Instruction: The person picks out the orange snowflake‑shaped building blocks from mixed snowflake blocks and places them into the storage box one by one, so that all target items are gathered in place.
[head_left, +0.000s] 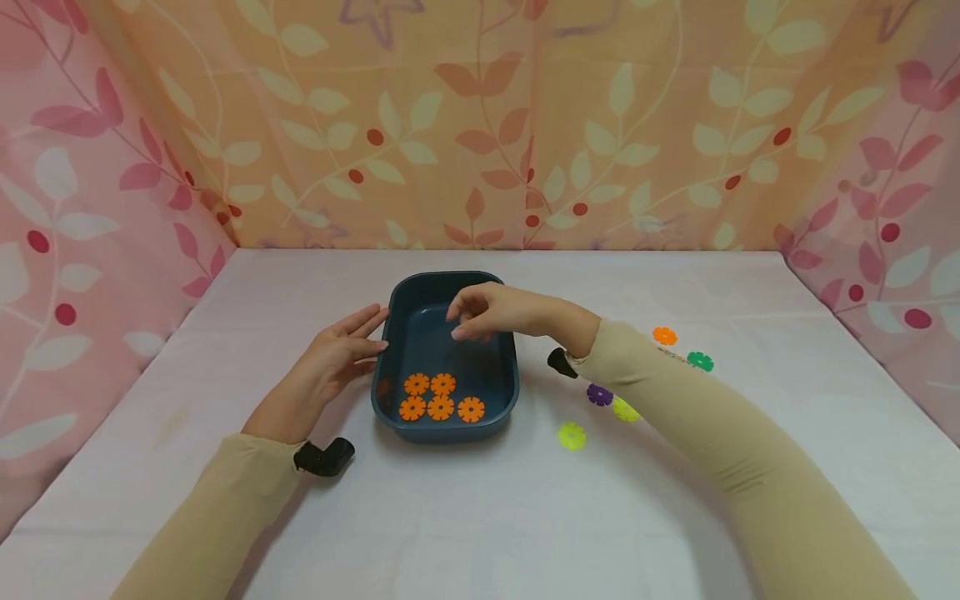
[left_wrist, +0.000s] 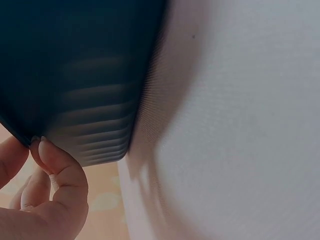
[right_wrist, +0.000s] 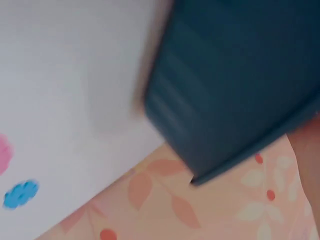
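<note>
Several orange flower-shaped discs (head_left: 441, 407) lie flat in the near end of a dark blue rectangular tray (head_left: 512, 392). My left hand (head_left: 330, 367) is at the tray's left side, its thumb and fingertips pinching the rim, as the left wrist view shows close up. Over the middle of the tray hovers my right hand (head_left: 491, 312), fingers loosely bent, with a gap between thumb and forefinger. Nothing shows in its grasp. In the right wrist view the tray's outer wall (right_wrist: 215, 90) fills the upper right and most of that hand is out of frame.
Right of the tray, partly behind my right sleeve, lie more discs: yellow-green (head_left: 572, 436), purple (head_left: 599, 394), green (head_left: 701, 361) and orange (head_left: 664, 336). The right wrist view also shows a blue disc (right_wrist: 21, 194) and a pink one (right_wrist: 4, 154). Floral cloth (head_left: 480, 125) surrounds the white table (head_left: 420, 517).
</note>
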